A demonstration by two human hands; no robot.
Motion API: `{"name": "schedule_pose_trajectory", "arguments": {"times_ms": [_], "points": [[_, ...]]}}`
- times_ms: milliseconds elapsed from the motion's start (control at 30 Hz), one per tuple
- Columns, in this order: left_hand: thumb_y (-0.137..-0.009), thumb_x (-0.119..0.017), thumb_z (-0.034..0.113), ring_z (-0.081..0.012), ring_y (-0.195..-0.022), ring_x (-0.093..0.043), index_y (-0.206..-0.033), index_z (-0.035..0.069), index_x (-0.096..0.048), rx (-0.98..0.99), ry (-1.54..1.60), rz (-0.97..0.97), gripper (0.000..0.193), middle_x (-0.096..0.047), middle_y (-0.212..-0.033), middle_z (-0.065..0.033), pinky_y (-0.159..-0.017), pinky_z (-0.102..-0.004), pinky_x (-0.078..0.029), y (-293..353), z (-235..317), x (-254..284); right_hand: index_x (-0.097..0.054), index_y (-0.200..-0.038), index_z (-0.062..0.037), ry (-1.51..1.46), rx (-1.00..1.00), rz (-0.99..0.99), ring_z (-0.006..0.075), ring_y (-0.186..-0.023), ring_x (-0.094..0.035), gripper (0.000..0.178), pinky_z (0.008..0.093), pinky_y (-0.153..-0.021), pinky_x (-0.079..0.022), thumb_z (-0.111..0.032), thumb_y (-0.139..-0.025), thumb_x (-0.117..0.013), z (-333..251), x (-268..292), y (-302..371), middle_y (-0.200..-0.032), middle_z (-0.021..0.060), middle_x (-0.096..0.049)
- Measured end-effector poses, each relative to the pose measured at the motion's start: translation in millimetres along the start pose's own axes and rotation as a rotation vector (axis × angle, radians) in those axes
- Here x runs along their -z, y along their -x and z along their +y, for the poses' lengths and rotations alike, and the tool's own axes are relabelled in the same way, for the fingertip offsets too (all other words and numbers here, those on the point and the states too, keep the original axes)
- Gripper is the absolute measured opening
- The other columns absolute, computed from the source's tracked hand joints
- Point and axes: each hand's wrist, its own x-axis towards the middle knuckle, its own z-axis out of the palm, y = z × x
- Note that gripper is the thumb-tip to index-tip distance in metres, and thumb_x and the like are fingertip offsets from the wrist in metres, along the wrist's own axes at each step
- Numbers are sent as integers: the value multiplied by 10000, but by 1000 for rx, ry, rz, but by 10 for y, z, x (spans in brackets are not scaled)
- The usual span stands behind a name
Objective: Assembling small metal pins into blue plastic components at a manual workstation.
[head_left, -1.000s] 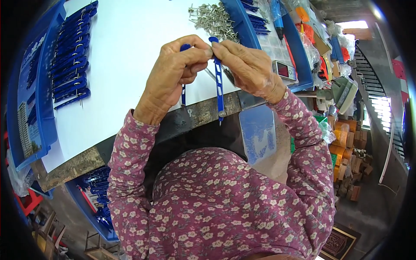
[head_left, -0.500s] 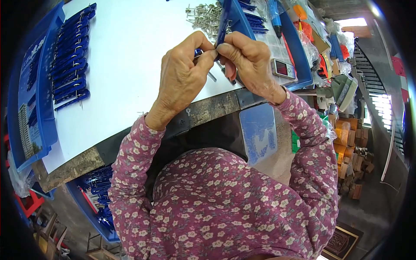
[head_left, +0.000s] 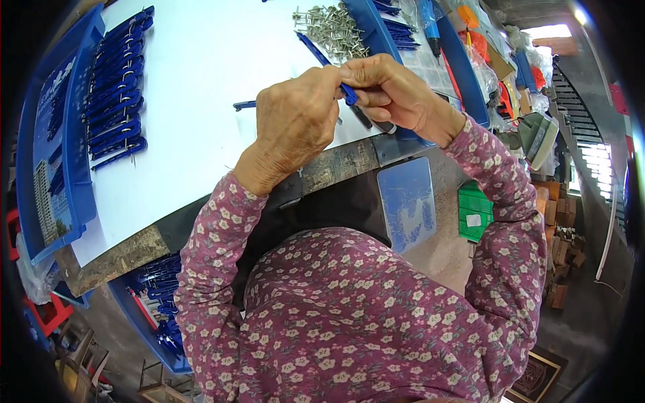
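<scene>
I saw the left hand (head_left: 299, 111) and right hand (head_left: 398, 91) pinching a blue strip (head_left: 314, 50) near the far metal pins (head_left: 334, 33), seemingly best kept steady.

The scene is viewed from the wearer's head, through one wide fisheye camera pitched steeply down over the near edge of the white-topped table (head_left: 195, 101). The left hand (head_left: 300, 111) and right hand (head_left: 403, 94) are framed close by, above the table's near side. The floral shirt (head_left: 376, 309) is seen from overhead, before the table; the floor (head_left: 440, 260) is shown farther away, below it.
</scene>
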Motion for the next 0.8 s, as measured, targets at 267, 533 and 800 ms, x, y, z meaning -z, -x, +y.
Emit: {"name": "schedule_pose_trajectory", "arguments": {"times_ms": [267,533,800], "points": [[-757,-550,30,-201,-435,-503,-759,37,-525,176,313,70,26,-545,-589,-83,-421,-307,-375,-12,-7,94,-567,-920,0,233,387,69,20,-471,-329,232,174,-400,-326,-221,-851,-557,44,-101,15,-621,-41,-416],[-782,-557,41,-88,-443,-454,-757,24,-543,266,495,116,33,-513,-557,-32,-421,-236,-348,-32,-15,171,-588,-1007,-1,446,635,30,39,-637,-509,274,171,-493,-406,-229,-861,-546,68,-73,-17,-826,17,-566],[-797,-551,67,-31,-490,-380,-748,20,-531,375,540,117,71,-463,-565,24,-429,-199,-297,-54,-75,213,-605,-984,-13,634,712,102,17,-523,-417,217,145,-446,-321,-165,-829,-593,116,-104,-64,-709,-17,-545]]}}
